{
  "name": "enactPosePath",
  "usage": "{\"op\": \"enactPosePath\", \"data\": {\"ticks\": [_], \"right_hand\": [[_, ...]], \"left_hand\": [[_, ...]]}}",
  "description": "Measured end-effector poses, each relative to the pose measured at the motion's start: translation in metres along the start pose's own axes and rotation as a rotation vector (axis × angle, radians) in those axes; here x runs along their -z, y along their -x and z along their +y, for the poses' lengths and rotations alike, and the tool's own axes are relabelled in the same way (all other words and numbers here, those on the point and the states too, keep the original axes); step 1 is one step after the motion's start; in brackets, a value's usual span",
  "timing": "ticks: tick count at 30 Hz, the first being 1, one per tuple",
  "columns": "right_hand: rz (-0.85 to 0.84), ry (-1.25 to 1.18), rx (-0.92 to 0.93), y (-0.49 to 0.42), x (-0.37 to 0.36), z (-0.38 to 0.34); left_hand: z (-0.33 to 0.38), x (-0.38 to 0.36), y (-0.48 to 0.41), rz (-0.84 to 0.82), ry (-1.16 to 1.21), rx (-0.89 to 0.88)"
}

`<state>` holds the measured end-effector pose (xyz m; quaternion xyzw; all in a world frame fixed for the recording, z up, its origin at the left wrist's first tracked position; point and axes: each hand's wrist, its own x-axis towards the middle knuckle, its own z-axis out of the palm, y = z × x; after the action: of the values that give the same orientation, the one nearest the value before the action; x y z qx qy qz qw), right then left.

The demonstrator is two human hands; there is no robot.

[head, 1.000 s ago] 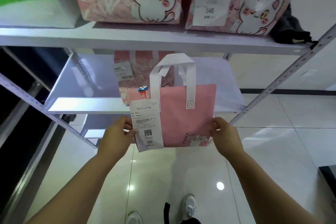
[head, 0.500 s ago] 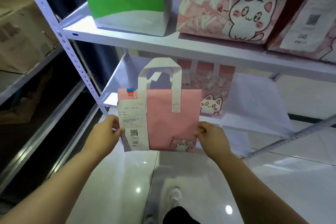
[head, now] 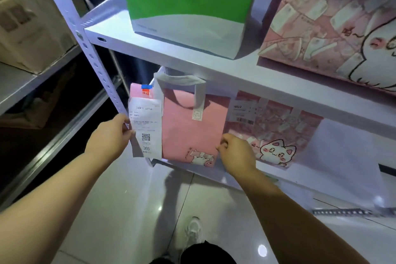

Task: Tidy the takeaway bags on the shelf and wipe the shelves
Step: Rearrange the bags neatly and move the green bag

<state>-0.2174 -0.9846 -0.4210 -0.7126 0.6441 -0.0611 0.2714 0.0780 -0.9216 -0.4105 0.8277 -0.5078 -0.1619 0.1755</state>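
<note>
A small pink takeaway bag (head: 188,130) with white handles and a white receipt (head: 146,128) on its front stands upright at the left end of the lower shelf (head: 334,156). My left hand (head: 109,135) pinches its left edge beside the receipt. My right hand (head: 235,152) pinches its lower right corner. Right behind it stands a pink cat-print bag (head: 274,133). On the upper shelf (head: 171,53) stand a green and white bag (head: 188,4) and a large pink cat-print bag (head: 334,21).
A perforated white upright (head: 85,43) of the rack rises just left of my left hand. Cardboard boxes (head: 27,19) sit on a neighbouring grey shelf at far left. Glossy floor tiles and my shoe (head: 194,229) lie below.
The pink bag has moved left and in under the upper shelf, onto the left end of the lower shelf. Both hands went with it, and my view swung left and closer.
</note>
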Motion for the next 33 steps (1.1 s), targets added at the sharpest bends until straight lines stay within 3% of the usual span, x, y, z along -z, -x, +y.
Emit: {"op": "enactPosePath", "data": {"ticks": [9,14,19,25,33], "right_hand": [[0.075,-0.131,-0.225,-0.036,-0.040,-0.022],[0.209,-0.284,-0.270,-0.038,-0.057,-0.033],[0.189,-0.183,-0.205,-0.040,-0.065,-0.040],[0.094,-0.321,-0.325,-0.051,-0.063,-0.044],[0.176,-0.324,-0.340,-0.031,-0.062,-0.041]], "left_hand": [[-0.013,-0.025,-0.048,-0.056,0.074,0.035],[-0.017,-0.039,-0.070,-0.117,0.108,-0.020],[-0.023,-0.046,-0.089,-0.159,0.155,-0.158],[-0.026,-0.047,-0.105,-0.243,0.181,-0.224],[-0.032,-0.043,-0.092,-0.243,0.161,-0.247]]}}
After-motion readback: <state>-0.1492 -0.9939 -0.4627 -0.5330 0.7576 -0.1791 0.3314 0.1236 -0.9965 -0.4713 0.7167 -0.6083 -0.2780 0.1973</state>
